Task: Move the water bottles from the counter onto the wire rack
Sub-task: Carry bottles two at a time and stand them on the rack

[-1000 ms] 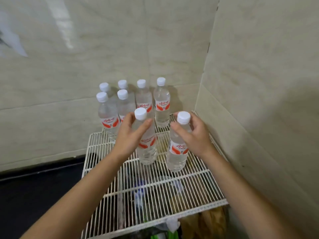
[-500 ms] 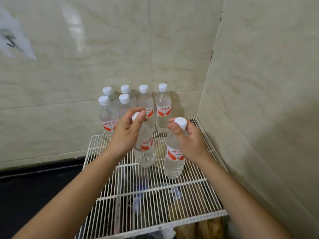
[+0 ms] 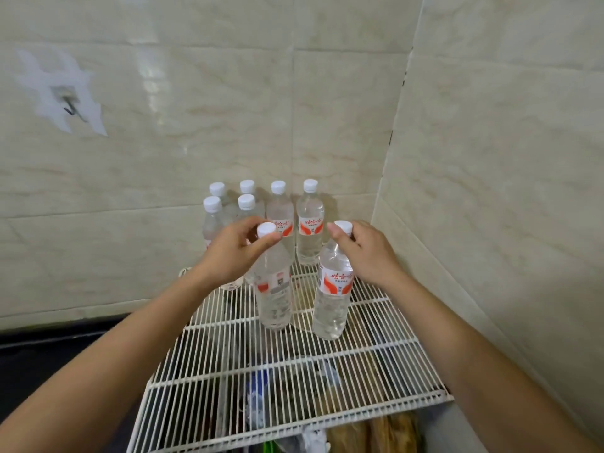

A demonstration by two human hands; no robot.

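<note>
Two clear water bottles with white caps and red-and-white labels stand on the white wire rack [image 3: 294, 364]. My left hand [image 3: 232, 253] grips the neck of the left bottle [image 3: 274, 289], thumb and fingers just under its cap. The right bottle [image 3: 333, 295] leans slightly, and my right hand [image 3: 366, 253] holds it at the neck. Behind them, several more bottles [image 3: 310, 223] of the same kind stand upright in rows at the back of the rack, against the tiled wall.
Tiled walls close the rack in at the back and on the right [image 3: 490, 223]. Bags and other items [image 3: 287, 397] lie under the rack, seen through its wires. A dark floor or surface [image 3: 49, 354] lies to the left.
Both hands have shifted the two bottles a little toward the rack's front, and the view has tilted up. The grips at the necks stay the same.
</note>
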